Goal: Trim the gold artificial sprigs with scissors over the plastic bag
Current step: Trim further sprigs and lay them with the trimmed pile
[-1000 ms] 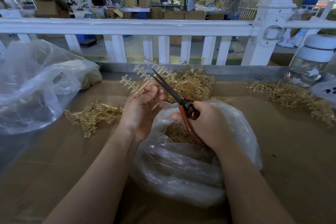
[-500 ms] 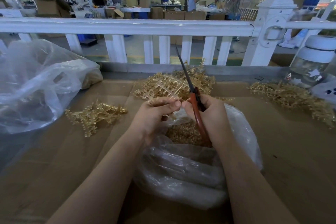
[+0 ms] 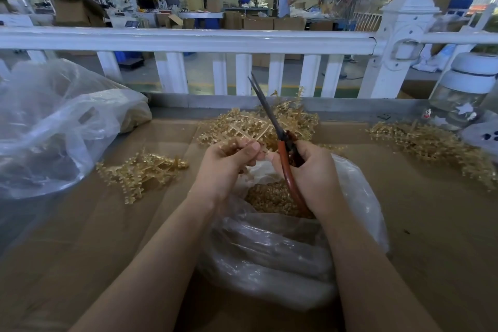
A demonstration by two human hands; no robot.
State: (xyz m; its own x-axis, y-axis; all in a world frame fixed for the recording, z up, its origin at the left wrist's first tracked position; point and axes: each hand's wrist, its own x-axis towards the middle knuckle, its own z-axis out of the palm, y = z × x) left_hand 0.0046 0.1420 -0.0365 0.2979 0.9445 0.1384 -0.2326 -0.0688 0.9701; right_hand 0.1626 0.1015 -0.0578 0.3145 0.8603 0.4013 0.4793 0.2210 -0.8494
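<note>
The left hand point(image 3: 229, 164) pinches a small gold sprig point(image 3: 262, 149) right over the open plastic bag point(image 3: 269, 245) near the table's front edge, so cut bits fall in. The right hand point(image 3: 312, 172) grips the scissors point(image 3: 280, 140), blades together and pointing up, safely away from fingers.

I can read no text, label, brand or number anywhere here; the far signs at eleven o'clock are too blurred.

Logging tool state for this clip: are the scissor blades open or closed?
Closed: the scissors in the right hand show both blades lying together as one dark strip, tips pointing up.
</note>
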